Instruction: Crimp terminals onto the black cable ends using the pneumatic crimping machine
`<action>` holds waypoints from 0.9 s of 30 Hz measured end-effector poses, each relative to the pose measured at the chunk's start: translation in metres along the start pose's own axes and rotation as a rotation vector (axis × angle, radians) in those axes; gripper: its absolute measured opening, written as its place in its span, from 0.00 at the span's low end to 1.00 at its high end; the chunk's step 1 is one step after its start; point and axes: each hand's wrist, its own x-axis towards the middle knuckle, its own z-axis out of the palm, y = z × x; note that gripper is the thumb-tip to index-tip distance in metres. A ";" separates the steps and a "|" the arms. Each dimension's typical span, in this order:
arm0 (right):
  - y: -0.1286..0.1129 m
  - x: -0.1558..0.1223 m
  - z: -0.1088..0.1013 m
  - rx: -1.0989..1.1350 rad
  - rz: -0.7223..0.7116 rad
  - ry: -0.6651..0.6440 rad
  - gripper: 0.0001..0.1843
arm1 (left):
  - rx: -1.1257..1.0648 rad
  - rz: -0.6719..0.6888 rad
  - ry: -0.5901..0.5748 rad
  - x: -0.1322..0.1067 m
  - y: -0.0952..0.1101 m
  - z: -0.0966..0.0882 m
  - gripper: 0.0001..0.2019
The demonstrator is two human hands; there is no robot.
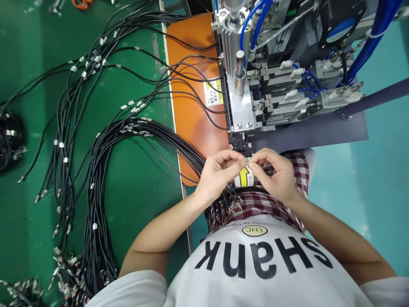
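My left hand (219,172) and my right hand (275,172) meet at the fingertips in front of the machine's edge, each closed in a pinch. Whatever lies between the fingertips is too small and covered to make out. Just beneath them is a white label with a yellow arrow (244,177). A thick bundle of black cables (162,134) runs across the orange plate (198,140) and under my left hand. Its stripped ends with coloured wires (237,207) hang over my lap. Several single black cables (191,83) lead into the machine's near side.
The machine (238,102) with metal cylinders and blue air hoses (258,25) stands directly ahead. On the green table (137,170) at left lie more black cables (68,115) with silver connectors. A coiled cable bundle (11,136) sits at the far left, orange-handled tool (82,3) at the top.
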 end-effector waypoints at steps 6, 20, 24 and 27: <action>0.002 0.015 -0.017 0.344 0.291 -0.203 0.09 | 0.085 0.038 -0.001 -0.001 0.004 0.003 0.13; 0.008 0.023 -0.017 0.444 0.390 -0.286 0.13 | 0.142 0.048 -0.014 0.000 0.002 0.001 0.13; 0.010 0.021 -0.018 0.437 0.408 -0.294 0.13 | 0.138 0.054 -0.016 0.000 0.004 0.001 0.13; 0.011 0.019 -0.019 0.433 0.409 -0.303 0.12 | 0.129 0.054 -0.028 0.001 0.002 0.000 0.12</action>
